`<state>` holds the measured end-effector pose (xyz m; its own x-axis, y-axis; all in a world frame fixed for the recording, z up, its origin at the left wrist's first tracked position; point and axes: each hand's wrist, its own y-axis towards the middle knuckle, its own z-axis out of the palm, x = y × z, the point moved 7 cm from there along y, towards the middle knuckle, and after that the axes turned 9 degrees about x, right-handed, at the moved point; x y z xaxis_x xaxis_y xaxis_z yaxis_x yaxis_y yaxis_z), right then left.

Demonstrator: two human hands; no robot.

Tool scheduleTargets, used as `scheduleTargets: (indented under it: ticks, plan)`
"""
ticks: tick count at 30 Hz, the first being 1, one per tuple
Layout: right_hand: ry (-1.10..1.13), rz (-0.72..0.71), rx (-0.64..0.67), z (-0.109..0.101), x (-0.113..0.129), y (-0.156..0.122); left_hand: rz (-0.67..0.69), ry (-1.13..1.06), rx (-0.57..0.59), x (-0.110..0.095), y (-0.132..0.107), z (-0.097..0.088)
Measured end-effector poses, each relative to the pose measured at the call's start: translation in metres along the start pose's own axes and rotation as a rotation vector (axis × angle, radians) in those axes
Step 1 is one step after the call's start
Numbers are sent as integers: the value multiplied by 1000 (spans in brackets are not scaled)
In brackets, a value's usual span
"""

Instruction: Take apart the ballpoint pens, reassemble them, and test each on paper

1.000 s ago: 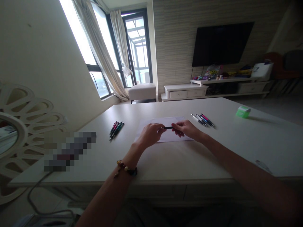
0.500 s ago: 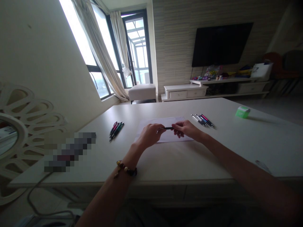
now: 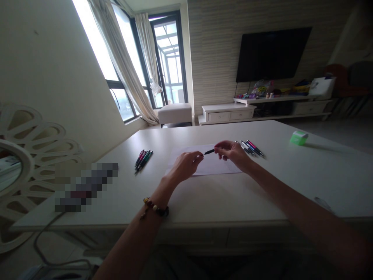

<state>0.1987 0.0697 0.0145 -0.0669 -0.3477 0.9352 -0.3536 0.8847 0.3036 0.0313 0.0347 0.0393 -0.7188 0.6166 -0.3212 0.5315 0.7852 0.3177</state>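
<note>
Above a white sheet of paper (image 3: 215, 168), a dark pen (image 3: 210, 151) slants between my two hands. The fingertips of my right hand (image 3: 231, 153) pinch its upper right end. My left hand (image 3: 186, 162) is closed around the lower left end, where a thin piece shows at the fingertips. Whether the pen is in one piece or parted there is too small to tell. Several pens (image 3: 142, 160) lie bunched to the left of the paper. More pens (image 3: 251, 148), silver, black, blue and red, lie just beyond my right hand.
The white table (image 3: 233, 202) carries a green and white box (image 3: 299, 138) at the right and a clear object (image 3: 323, 203) near its front right edge. A blurred-out long object (image 3: 90, 188) with a cable lies at the left.
My right hand has moved slightly up and right. The pen has gone from level to slanted, and a thin piece now shows by my left fingertips. My left hand has hardly moved.
</note>
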Motion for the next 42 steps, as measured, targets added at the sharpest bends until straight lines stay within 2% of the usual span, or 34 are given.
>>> scheduleTargets:
  ticks: [11, 14, 16, 18, 19, 23, 24, 26, 30, 36, 39, 42]
  plan:
    - [154, -65, -255, -23, 8, -4, -5, -77, 13, 4, 1, 2]
    - [215, -32, -389, -36, 6, -8, -27, -78, 12, 6, 1, 2]
    - [236, 12, -421, -43, 4, -9, -37, -77, -6, 8, 1, 1]
    - [231, 77, -312, -41, 2, -8, -41, -79, -34, 10, 2, 0]
    - [217, 119, -193, -35, 2, -6, -43, -81, -49, 11, 2, -1]
    - [64, 296, 434, 6, 3, -15, -59, -86, -97, 14, 1, -4]
    - [7, 322, 543, 14, 4, -20, -64, -87, -104, 15, 1, -5]
    - [-108, 356, 661, 24, 4, -27, -73, -88, -109, 15, 1, -5]
    - [-243, 387, 696, 29, 3, -30, -77, -87, -104, 15, 1, -4]
    - [-284, 422, 682, 26, 0, -31, -58, -117, -88, 13, 2, -4]
    - [-303, 373, 569, 19, 0, -24, -40, -177, -61, 11, 3, -1]
    - [-232, 246, 349, 9, 4, -14, -24, -260, 8, 7, 4, 4]
